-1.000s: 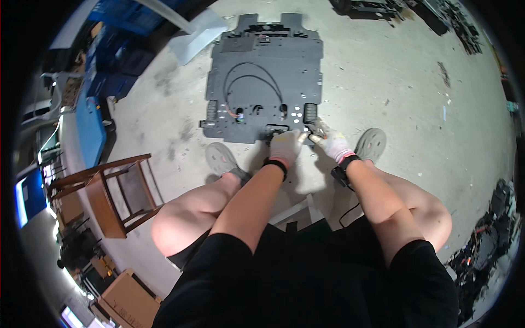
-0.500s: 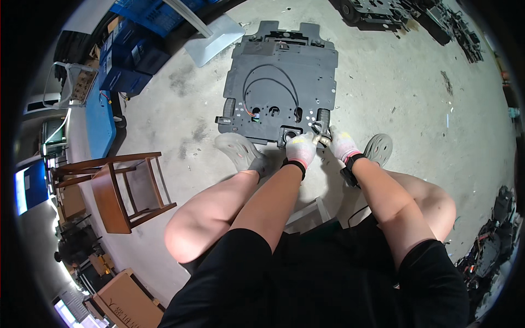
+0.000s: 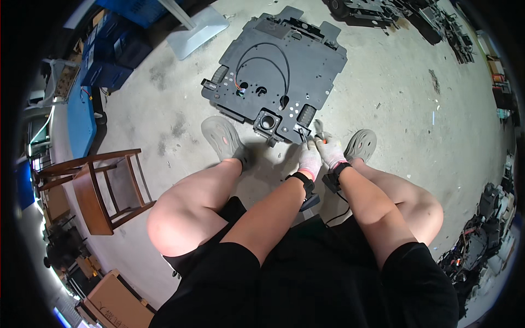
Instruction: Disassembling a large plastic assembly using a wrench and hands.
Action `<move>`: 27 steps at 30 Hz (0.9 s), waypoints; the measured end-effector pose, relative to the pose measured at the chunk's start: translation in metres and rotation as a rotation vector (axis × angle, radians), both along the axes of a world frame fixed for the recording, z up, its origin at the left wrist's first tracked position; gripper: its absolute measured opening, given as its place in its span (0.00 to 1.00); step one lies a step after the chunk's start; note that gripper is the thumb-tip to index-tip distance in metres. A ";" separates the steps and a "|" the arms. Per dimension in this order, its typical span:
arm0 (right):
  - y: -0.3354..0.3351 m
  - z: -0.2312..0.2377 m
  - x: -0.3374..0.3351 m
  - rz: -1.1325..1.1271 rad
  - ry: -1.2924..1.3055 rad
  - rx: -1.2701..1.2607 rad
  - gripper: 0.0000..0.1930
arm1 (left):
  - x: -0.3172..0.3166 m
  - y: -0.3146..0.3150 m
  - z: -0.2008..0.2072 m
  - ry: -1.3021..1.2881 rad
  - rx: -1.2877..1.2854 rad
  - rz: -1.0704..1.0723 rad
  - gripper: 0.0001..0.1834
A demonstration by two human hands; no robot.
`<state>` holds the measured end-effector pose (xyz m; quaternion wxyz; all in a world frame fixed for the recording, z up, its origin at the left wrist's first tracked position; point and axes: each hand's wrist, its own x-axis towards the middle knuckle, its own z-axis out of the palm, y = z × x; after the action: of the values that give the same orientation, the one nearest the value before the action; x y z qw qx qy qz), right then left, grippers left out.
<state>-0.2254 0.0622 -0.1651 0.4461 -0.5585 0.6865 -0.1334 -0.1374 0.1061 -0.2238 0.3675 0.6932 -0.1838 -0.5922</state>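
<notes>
Grey flat metal chassis plate (image 3: 279, 71) lies on the concrete floor (image 3: 394, 93); both gloved hands, left hand (image 3: 310, 158) and right hand (image 3: 331, 152), meet at its near corner, seemingly clamped on a small tool, steadying it.

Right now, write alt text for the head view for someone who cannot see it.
A seated person in black shorts leans over a dark grey metal panel lying flat on a concrete floor, both gloved hands together at its near corner: left hand, right hand. What they grip is too small to tell. A wooden chair stands to their left.
</notes>
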 end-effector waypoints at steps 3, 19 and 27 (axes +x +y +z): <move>-0.005 -0.011 -0.037 -0.198 -0.120 0.069 0.17 | 0.003 -0.007 -0.007 -0.208 0.002 -0.646 0.24; -0.042 0.001 -0.022 -0.084 -0.065 0.112 0.23 | 0.061 0.042 0.010 -0.012 -0.106 -0.806 0.21; -0.031 -0.050 -0.056 -0.119 0.152 -0.020 0.28 | 0.103 -0.008 0.047 -0.736 -0.438 -0.894 0.21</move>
<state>-0.2812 0.0314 -0.2147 0.3784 -0.5297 0.7490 -0.1238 -0.0341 0.0985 -0.1768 0.1303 0.6163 -0.6885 -0.3594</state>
